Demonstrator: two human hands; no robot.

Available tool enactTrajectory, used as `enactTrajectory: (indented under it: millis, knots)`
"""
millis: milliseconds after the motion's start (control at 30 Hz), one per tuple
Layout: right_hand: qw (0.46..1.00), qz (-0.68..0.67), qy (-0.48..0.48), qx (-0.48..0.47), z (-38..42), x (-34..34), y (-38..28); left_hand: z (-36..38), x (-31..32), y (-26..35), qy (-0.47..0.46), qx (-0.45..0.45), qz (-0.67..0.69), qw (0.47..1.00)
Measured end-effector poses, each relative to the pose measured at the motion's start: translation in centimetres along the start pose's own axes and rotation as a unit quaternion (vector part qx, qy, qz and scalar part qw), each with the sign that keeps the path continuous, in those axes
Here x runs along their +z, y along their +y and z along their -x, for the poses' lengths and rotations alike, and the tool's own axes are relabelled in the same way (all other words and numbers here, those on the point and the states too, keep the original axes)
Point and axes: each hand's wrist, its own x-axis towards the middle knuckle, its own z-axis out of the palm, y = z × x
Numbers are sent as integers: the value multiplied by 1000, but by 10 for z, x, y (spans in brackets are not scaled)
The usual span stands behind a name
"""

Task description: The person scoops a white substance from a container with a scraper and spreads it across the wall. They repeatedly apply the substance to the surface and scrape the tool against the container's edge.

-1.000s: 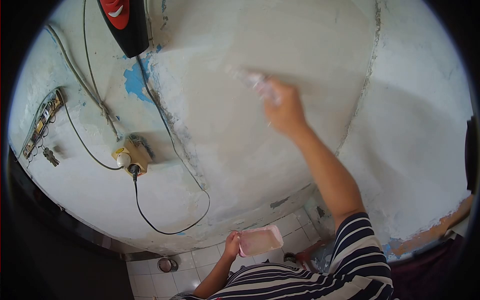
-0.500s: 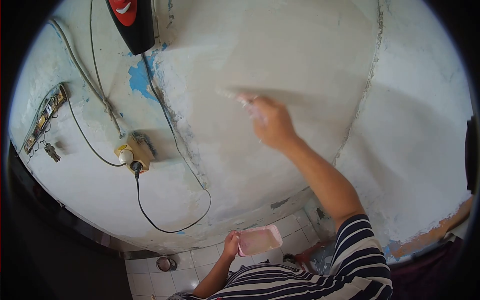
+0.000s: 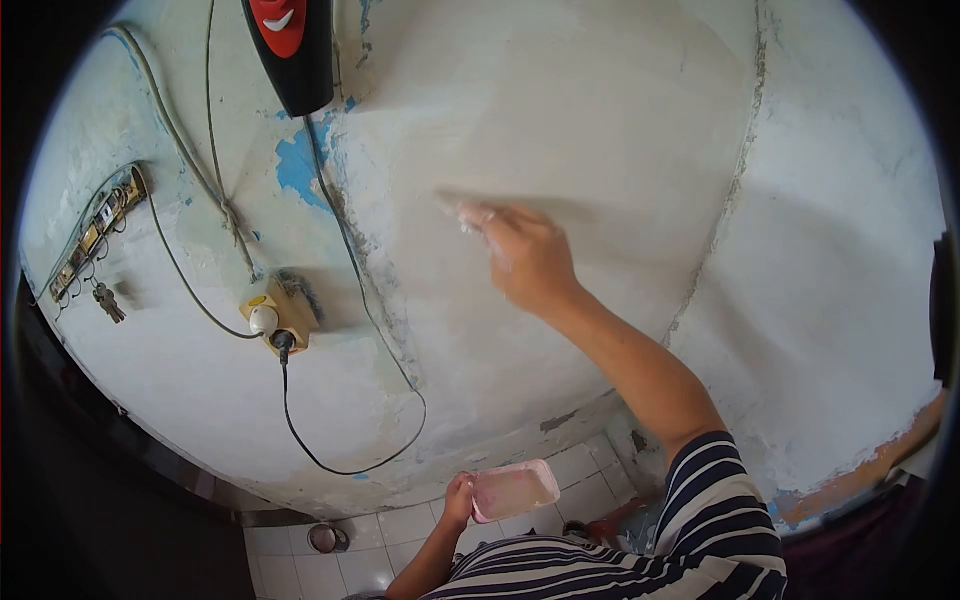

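Note:
My right hand [image 3: 530, 258] is raised at the pale grey-white wall [image 3: 590, 110], fingers closed around a small tool smeared with white [image 3: 448, 203]. Blur hides its exact kind; its tip points left, close to the wall surface, and a shadow falls just above it. Low in the view, my left hand [image 3: 460, 497] grips a shallow pink plastic tub [image 3: 545, 475] by its left end. Pale, whitish material coats the inside of the tub.
A tan power socket box [image 3: 290, 305] with two plugs sits on the wall at left, trailing a looped black cable [image 3: 300, 440]. Above hangs a black-and-red device [image 3: 295, 70]. Keys [image 3: 109, 303] dangle from a hook rack [image 3: 98, 235]. A round can [image 3: 322, 538] stands on the tiled floor [image 3: 375, 562].
My right hand has shifted left and slightly down along the wall with the tool. The view has turned a little; my left hand still holds the tub.

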Motion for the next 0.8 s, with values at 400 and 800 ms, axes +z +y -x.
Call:
enactTrajectory:
  millis: [400,800]
  knots:
    - [962,238,131,32,-131,-87,108,0,-8,1,15,-2,-11,1000]
    - [990,36,128,46,-111,-105,68,-1,18,-10,7,23,-4,1000]
